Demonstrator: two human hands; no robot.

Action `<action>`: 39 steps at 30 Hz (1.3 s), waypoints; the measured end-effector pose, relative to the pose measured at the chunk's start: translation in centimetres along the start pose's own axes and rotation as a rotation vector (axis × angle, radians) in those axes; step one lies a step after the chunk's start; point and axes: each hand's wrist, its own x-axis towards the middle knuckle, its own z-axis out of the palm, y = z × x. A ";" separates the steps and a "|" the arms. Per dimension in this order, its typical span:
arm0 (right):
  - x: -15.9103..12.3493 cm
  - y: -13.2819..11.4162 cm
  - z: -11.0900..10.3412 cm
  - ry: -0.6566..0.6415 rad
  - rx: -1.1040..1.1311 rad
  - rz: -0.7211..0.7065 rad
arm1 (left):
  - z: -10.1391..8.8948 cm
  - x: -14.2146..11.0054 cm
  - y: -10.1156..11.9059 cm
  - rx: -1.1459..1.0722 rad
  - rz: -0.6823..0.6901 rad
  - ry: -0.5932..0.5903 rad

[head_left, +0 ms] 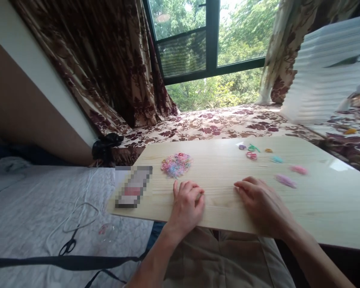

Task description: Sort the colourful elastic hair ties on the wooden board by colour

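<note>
On the pale wooden table, my left hand rests near the front edge with its fingers curled. A small yellowish spot shows between its thumb and forefinger, too small to name. Just beyond it lies a pile of small multicoloured elastic bands. My right hand is palm down farther right, fingers pressed together and fingertips close to the tabletop; whatever may be under them is hidden. Beyond and right of it are small groups of bands: purple, green, red-pink, orange, turquoise, pink and lilac.
A pixelated phone-like rectangle lies on the table's left side. Left of the table is a bed with a white cable, black scissors and a dark strap. Behind stands a cloth-covered window ledge.
</note>
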 end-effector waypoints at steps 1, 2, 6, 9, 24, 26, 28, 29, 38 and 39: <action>0.2 -0.9 0.5 -0.005 0.022 -0.022 | -0.1 0.1 0.0 0.002 -0.007 0.009; 0.3 -1.6 1.0 -0.003 0.036 -0.041 | -0.1 0.2 -0.1 0.004 -0.014 0.022; 0.3 -2.5 1.5 0.027 0.059 -0.064 | -0.8 0.5 -1.3 0.039 -0.050 0.093; 0.2 -2.2 1.4 0.036 0.094 -0.065 | -1.8 0.6 -3.3 0.117 -0.099 0.129; 0.2 -2.0 1.5 0.044 0.094 -0.079 | -4.1 2.9 -6.3 0.327 -0.185 0.071; 0.2 -1.9 1.6 0.045 0.094 -0.080 | -3.7 3.2 -6.0 0.339 -0.195 0.064; 0.2 -1.9 1.6 0.042 0.092 -0.076 | -3.4 3.5 -5.7 0.365 -0.211 0.061; 0.2 -1.9 1.6 0.041 0.091 -0.073 | -3.2 3.6 -5.7 0.379 -0.219 0.059; 0.2 -2.1 1.6 0.023 0.084 -0.063 | -3.6 3.4 -6.3 0.430 -0.224 0.053; 0.2 -2.1 1.6 0.023 0.084 -0.064 | -3.7 3.2 -6.3 0.431 -0.223 0.052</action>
